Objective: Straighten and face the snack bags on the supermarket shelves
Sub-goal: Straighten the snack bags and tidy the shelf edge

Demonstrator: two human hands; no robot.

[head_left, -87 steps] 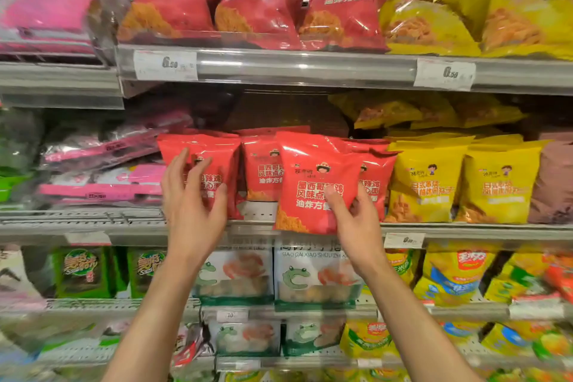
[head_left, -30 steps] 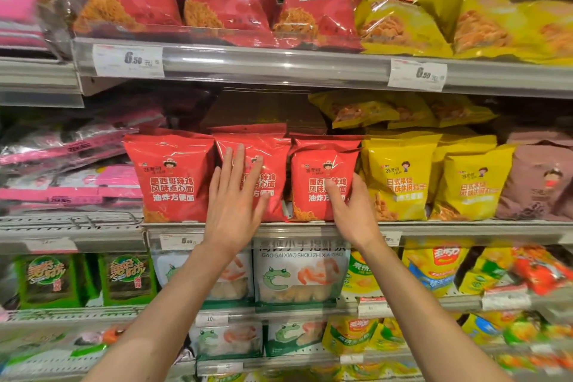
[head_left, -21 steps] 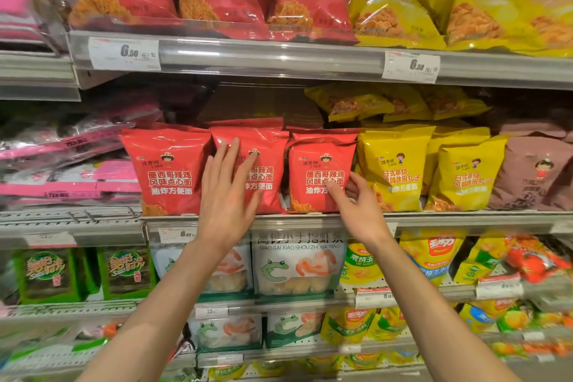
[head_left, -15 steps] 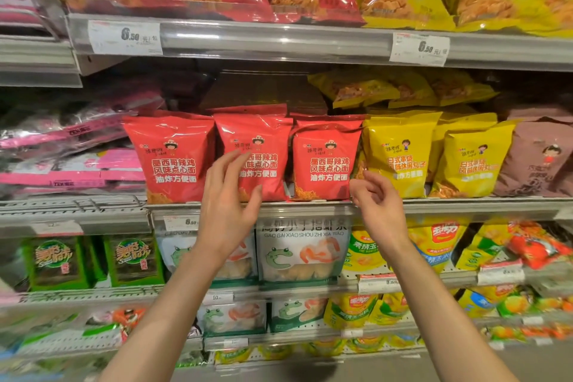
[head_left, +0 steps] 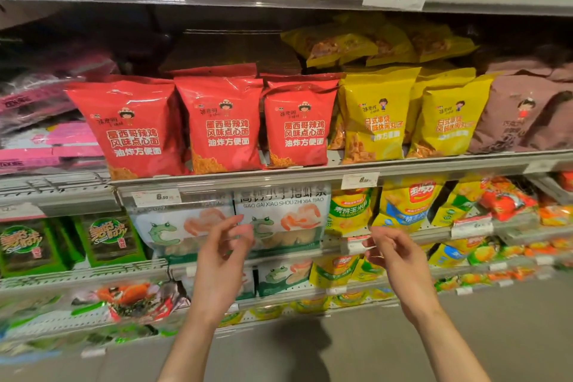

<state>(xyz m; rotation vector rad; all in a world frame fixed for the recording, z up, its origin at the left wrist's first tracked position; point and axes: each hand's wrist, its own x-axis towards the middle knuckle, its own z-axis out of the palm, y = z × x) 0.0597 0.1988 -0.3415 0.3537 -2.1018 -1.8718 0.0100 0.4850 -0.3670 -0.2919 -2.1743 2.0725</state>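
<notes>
Red snack bags (head_left: 223,124) stand three abreast on the middle shelf (head_left: 279,175), upright, labels forward and edges touching, with yellow bags (head_left: 376,116) just beside them on the right and a brown bag (head_left: 527,115) beyond those. That row looks faced, so the step in hand seems to be a shift to the next spot that needs work, most likely the white shrimp-stick bags (head_left: 279,220) on the shelf below, directly behind both hands. To do that well, a person would judge it best to take each bag lightly by its side edges, slide it forward to the shelf lip, square the label to the aisle, and close any gap with its neighbour without crushing the puffed packaging; the rightmost yellow bag leans a little and may want a nudge too. Both forearms rise from the bottom of the view, angled toward the lower shelves. Neither hand touches anything. On the left hand (head_left: 221,260) the fingers (head_left: 231,228) are loosely curled and slightly spread, thumb apart from them, with nothing held. On the right hand (head_left: 400,257) the fingertips (head_left: 370,250) are loosely bent and point left, close to a price tag (head_left: 352,245) on the lower rail, though whether they brush it cannot be told from this view. Dark green seaweed packs (head_left: 105,239) sit well to the left.
</notes>
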